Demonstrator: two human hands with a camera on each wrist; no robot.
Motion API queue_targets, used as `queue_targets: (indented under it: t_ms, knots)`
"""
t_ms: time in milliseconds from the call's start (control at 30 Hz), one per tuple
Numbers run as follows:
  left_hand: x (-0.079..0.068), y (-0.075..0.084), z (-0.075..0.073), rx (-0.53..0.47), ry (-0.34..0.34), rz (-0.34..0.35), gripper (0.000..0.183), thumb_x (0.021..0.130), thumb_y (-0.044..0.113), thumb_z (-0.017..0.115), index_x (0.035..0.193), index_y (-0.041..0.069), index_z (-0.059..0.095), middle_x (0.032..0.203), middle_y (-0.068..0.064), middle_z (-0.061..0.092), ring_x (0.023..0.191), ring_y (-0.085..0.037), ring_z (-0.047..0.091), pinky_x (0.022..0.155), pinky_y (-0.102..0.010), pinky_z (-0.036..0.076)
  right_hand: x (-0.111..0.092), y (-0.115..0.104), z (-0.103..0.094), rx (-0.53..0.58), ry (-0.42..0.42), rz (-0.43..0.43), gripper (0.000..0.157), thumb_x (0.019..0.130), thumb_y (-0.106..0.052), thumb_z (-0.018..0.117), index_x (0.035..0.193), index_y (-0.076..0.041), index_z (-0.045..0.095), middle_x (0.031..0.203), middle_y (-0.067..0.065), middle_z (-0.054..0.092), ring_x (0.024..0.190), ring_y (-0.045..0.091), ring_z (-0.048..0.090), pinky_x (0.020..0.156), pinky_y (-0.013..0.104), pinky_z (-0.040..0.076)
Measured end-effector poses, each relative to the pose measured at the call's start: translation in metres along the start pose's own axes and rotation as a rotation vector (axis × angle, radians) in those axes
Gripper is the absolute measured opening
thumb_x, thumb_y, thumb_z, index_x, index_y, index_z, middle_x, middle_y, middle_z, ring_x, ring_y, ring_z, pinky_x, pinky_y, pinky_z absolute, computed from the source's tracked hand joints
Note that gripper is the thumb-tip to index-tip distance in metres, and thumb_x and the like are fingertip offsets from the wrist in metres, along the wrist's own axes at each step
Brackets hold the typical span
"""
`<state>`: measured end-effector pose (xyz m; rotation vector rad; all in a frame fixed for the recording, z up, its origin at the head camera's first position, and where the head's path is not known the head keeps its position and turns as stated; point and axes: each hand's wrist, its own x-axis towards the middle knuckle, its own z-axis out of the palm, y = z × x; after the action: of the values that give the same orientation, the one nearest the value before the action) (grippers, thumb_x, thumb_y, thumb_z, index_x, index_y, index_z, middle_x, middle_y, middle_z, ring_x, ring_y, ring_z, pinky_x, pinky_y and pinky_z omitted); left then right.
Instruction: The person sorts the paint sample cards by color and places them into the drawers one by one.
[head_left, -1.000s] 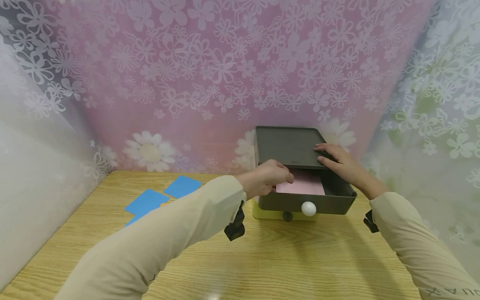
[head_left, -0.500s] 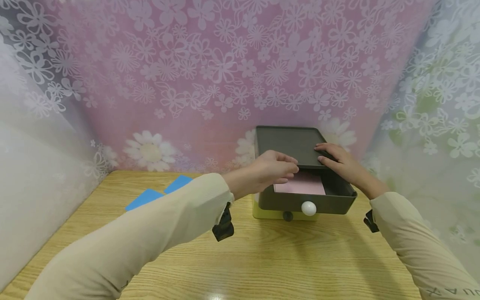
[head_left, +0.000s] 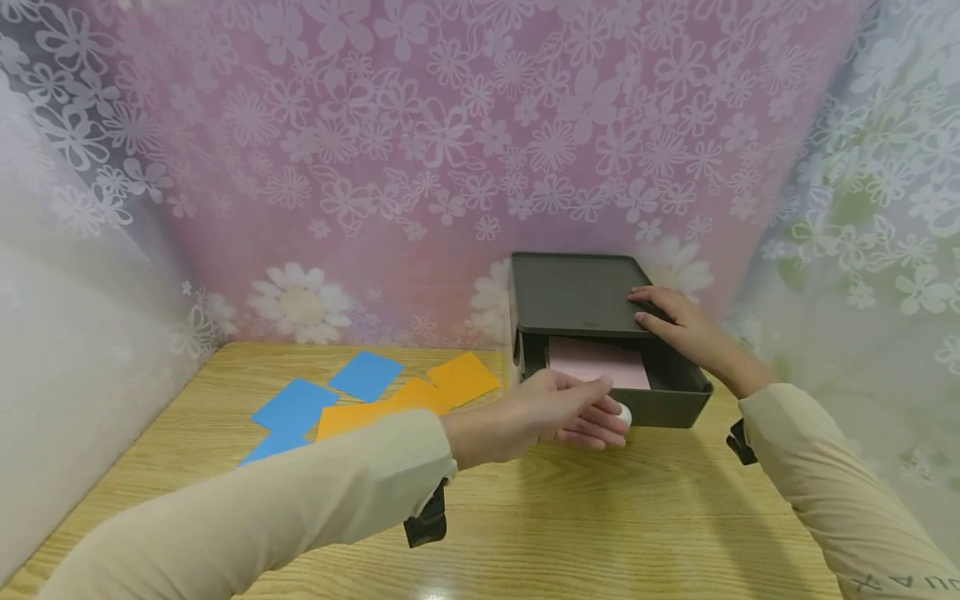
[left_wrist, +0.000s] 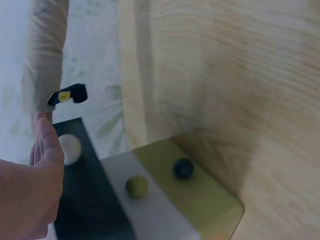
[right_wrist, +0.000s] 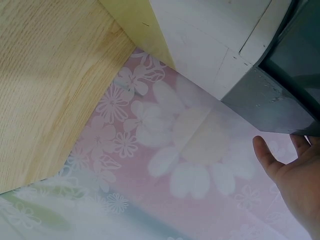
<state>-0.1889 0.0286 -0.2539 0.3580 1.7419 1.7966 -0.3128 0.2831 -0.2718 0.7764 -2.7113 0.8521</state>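
A small chest of drawers has a dark grey top (head_left: 581, 292), and its dark upper drawer (head_left: 667, 407) is pulled out. Pink paper sheets (head_left: 600, 364) lie inside that drawer. My left hand (head_left: 555, 412) is just in front of the drawer, fingers extended, partly covering its white knob (head_left: 626, 414). It holds nothing; whether it touches the knob I cannot tell. In the left wrist view, my left hand (left_wrist: 32, 192) is beside the white knob (left_wrist: 70, 149). My right hand (head_left: 686, 329) rests on the right edge of the chest's top, fingers lying over the edge.
Blue paper squares (head_left: 366, 375) and orange paper squares (head_left: 463, 379) lie on the wooden table (head_left: 495, 533) at left. Below the dark drawer, a white drawer (left_wrist: 155, 212) and a yellow drawer (left_wrist: 197, 187) are closed. A floral curtain (head_left: 420, 167) hangs behind.
My left hand has come out from over the drawer, moving down in front of it, and its fingers have straightened. More orange squares show. The right hand stays in place.
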Motion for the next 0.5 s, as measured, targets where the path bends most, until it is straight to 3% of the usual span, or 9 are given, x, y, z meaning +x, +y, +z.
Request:
queue_targets:
  t_ms: [200, 500]
  knots:
    - [0.010, -0.028, 0.006, -0.047, 0.020, -0.106, 0.047, 0.095, 0.038, 0.044, 0.097, -0.004, 0.065, 0.092, -0.018, 0.070, 0.087, -0.027, 0.068, 0.073, -0.031, 0.056, 0.000, 0.001, 0.000, 0.001, 0.010, -0.010, 0.043, 0.096, -0.025, 0.046, 0.131, 0.000, 0.043, 0.140, 0.021, 0.036, 0.130, 0.040, 0.028, 0.100, 0.059, 0.025]
    - [0.030, -0.048, 0.013, -0.298, -0.002, -0.104, 0.046, 0.094, 0.038, 0.042, 0.102, -0.002, 0.063, 0.103, -0.020, 0.066, 0.099, -0.030, 0.064, 0.087, -0.036, 0.051, -0.001, 0.001, 0.000, 0.006, 0.008, 0.007, 0.043, 0.096, -0.025, 0.046, 0.131, -0.001, 0.043, 0.141, 0.019, 0.035, 0.131, 0.040, 0.026, 0.100, 0.059, 0.024]
